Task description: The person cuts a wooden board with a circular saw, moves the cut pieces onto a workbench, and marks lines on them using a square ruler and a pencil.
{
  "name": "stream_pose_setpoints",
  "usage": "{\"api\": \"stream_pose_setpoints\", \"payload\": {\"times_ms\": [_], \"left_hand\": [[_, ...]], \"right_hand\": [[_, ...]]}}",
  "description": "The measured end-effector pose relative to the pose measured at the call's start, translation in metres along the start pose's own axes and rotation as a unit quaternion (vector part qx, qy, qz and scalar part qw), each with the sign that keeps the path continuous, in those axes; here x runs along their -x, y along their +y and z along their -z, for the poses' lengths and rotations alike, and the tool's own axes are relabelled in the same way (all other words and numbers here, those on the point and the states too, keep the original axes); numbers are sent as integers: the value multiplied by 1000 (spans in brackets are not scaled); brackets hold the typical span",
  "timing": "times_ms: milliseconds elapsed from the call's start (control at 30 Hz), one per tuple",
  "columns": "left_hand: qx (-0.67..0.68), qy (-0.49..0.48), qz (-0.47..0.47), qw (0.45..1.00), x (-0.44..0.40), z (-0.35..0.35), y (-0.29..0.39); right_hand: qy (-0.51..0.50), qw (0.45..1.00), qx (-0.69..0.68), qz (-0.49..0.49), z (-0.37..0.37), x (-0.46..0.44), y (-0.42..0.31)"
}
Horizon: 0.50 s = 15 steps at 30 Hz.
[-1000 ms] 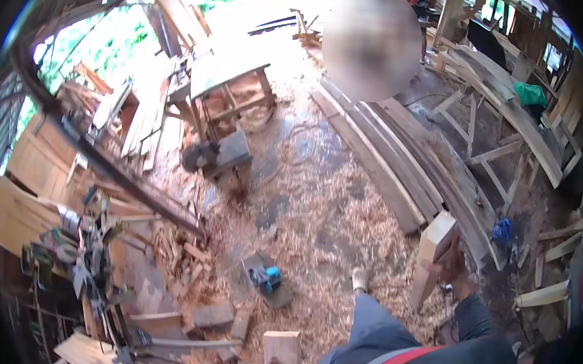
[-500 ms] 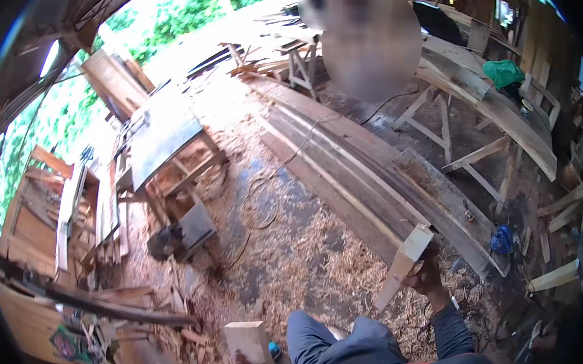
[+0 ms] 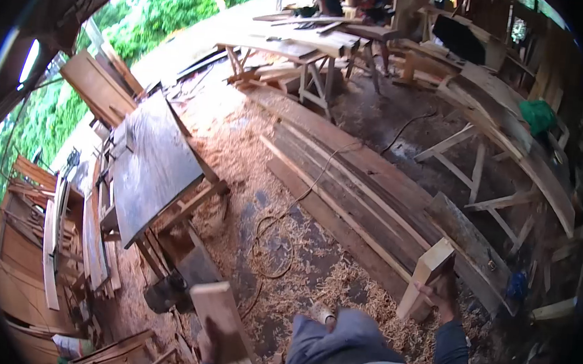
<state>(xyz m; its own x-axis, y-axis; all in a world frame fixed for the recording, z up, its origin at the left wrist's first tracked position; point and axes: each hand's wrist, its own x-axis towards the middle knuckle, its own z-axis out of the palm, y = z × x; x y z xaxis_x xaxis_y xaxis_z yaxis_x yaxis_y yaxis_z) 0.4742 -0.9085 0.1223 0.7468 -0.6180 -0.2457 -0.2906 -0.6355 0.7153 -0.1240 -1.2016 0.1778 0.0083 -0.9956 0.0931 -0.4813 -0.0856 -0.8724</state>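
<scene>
While both hands are occupied, each has its own piece of squared timber. Left hand point(image 3: 210, 341) grasps the left block point(image 3: 227, 313) along its outer side; the block tilts, pale end grain uppermost, its lower end near the bottom edge of view. Right hand point(image 3: 440, 297) is wrapped about the right block point(image 3: 427, 278), fingers on the near face; this one leans too, top end toward the long planks point(image 3: 364, 200) lying side by side on the floor. Whether its foot touches the ground, I cannot tell.

Step in hand, by my reading: bearing the two blocks, one to a hand, well apart from each other. Neither rests on the bench point(image 3: 153, 172), which stands ahead on the left.

Next move, as I judge it, calls for a firm hold on both sides, since no hand is spare, and for watching the footing. Loose shavings point(image 3: 345, 284) cover much of the ground, and a cord point(image 3: 255, 247) lies looped ahead of the knees, running up across the planks. Long ends could knock something in a turn.

Off right: a trestle point(image 3: 476, 171) under a broad board, a green bundle point(image 3: 538, 117) on top.
</scene>
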Motion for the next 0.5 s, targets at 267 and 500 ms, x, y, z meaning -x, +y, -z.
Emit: {"api": "stream_pose_setpoints", "payload": {"times_ms": [267, 500], "left_hand": [[48, 181, -283, 941, -240, 23, 214], [111, 342, -343, 868, -496, -12, 338]], "right_hand": [[86, 996, 7, -18, -138, -162, -21], [93, 989, 66, 93, -271, -378, -83]]}}
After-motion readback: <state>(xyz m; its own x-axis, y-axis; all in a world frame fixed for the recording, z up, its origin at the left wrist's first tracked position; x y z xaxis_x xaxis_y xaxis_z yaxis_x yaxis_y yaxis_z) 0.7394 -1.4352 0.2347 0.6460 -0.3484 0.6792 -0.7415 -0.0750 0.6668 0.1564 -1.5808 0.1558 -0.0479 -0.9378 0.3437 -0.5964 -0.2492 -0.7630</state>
